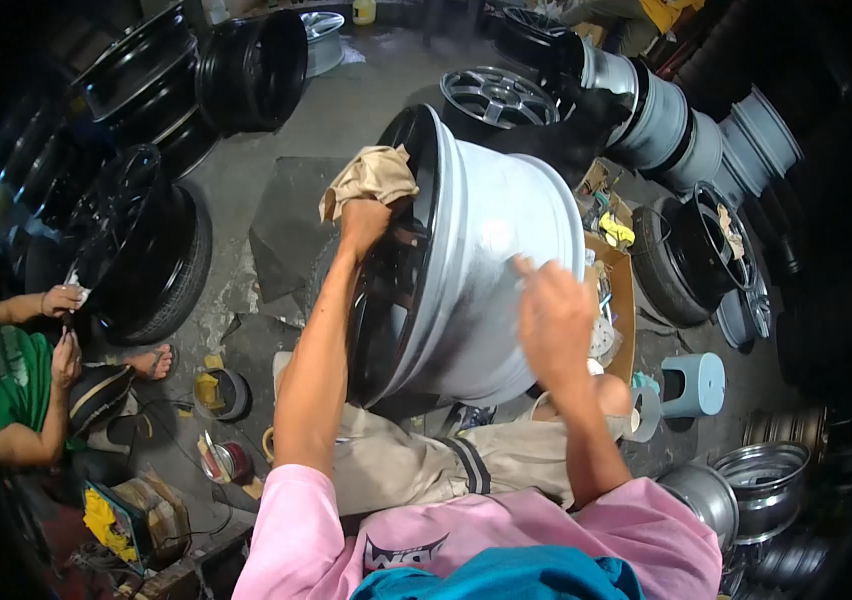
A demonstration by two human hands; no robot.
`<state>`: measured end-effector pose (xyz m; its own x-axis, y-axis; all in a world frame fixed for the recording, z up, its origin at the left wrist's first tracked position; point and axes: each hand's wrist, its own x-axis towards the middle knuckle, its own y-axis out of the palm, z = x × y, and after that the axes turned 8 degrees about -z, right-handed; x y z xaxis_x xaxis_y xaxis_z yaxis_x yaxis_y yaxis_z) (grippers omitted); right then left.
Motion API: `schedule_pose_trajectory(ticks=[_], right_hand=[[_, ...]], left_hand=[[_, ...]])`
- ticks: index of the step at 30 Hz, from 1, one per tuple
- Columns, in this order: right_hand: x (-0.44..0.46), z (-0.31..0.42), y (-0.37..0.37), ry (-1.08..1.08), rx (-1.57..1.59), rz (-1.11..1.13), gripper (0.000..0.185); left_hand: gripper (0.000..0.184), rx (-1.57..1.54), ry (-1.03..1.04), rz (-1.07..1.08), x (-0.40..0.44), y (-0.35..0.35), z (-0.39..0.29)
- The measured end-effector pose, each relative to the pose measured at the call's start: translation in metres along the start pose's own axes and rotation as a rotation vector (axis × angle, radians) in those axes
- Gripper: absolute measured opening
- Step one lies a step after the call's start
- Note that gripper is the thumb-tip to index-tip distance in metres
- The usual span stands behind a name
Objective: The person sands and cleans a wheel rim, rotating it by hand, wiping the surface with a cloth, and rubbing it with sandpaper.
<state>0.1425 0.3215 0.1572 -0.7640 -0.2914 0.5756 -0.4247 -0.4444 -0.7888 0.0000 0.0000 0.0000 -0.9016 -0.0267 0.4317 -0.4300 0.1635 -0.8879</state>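
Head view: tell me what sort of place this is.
Probably a wheel-refinishing workshop: a grey-barrelled wheel stands in front, pale metal rims lie in a row beyond, and a co-worker is beside black rims.

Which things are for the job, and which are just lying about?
For the job, it seems:
- big wheel, between both hands
- brown sheet, in the left hand

Just lying about, probably:
- blue stool
- yellow bottle
- grey wheels
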Motion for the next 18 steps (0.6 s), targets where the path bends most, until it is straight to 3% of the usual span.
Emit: schedule_pose_trajectory(ticks=[2, 3, 5, 7, 8, 12, 15, 16, 17, 18], right_hand=[[0.015, -0.021, -0.022, 0.013, -0.085, 0.005, 0.036], [0.022, -0.015, 0.006, 0.097, 0.093, -0.197, 0.033], [0.024, -0.023, 0.001, 0.137, 0.198, -0.321, 0.030], [0.021, -0.019, 0.004, 0.308, 0.711, -0.240, 0.024], [0.018, -0.014, 0.004, 0.539, 0.916, -0.151, 0.022], [0.023, -0.030, 0.020, 0.511, 0.945, -0.346, 0.023], [0.020, -0.029, 0.022, 0.558, 0.968, -0.211, 0.023], [0.019, -0.030, 0.023, 0.393, 0.717, -0.229, 0.023], [0.019, -0.028, 0.024, 0.392, 0.717, -0.226, 0.023], [0.021, -0.023, 0.025, 0.204, 0.514, -0.314, 0.027]], left_hand=[[0.009, 0.131, 0.222, -0.193, 0.003, 0.006, 0.020], [0.015, 0.210, 0.320, -0.302, 0.007, 0.004, 0.030], [0.015, 0.258, 0.310, -0.211, 0.003, 0.008, 0.025], [0.014, 0.307, 0.305, -0.160, -0.002, 0.014, 0.020], [0.016, 0.309, 0.325, -0.203, -0.002, 0.014, 0.024], [0.019, 0.308, 0.352, -0.257, -0.005, 0.019, 0.027], [0.019, 0.334, 0.296, -0.192, -0.002, 0.030, 0.023], [0.018, 0.349, 0.263, -0.157, -0.002, 0.033, 0.024], [0.018, 0.365, 0.230, -0.122, -0.002, 0.036, 0.025], [0.018, 0.303, 0.267, -0.172, -0.001, 0.031, 0.024]])
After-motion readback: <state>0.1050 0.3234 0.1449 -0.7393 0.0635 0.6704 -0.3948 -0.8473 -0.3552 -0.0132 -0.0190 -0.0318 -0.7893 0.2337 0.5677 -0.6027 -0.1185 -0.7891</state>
